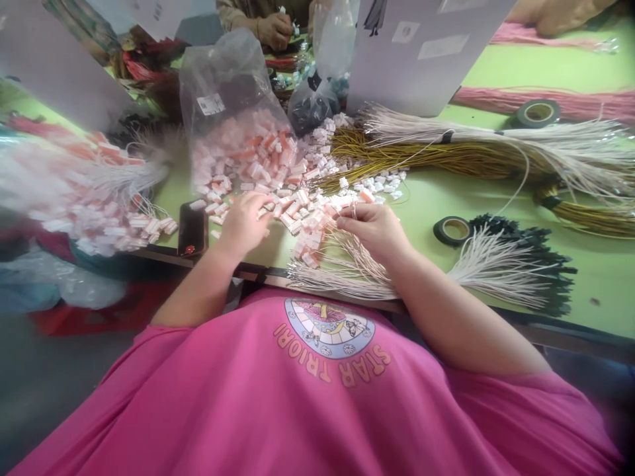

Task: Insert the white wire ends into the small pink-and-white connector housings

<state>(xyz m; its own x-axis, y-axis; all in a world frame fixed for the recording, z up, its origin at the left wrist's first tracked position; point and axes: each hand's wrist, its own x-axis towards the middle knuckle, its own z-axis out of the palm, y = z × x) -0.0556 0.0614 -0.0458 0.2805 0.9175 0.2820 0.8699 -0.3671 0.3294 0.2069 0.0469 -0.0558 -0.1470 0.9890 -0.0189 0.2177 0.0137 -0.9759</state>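
Note:
My left hand (247, 225) reaches to the near edge of a heap of small white and orange plastic connector housings (292, 215). Its fingers are curled toward the thumb, and whatever lies between them is too small to name. At the heap's right side my right hand (374, 228) is closed in a pinch, with housings right by its fingertips; what it holds is not clear. Beneath that hand a bundle of thin white wires (347, 284) lies along the table's front edge, with tan wires (360, 251) above it.
A clear plastic bag (223, 73) of housings stands behind the heap. A phone (192, 228) lies left. Tape rolls (452, 231), black-ended white wires (506, 271) and yellow wire bundles (421, 155) lie right. Across the table is a co-worker's hand (275, 30), near an upright panel (421, 59).

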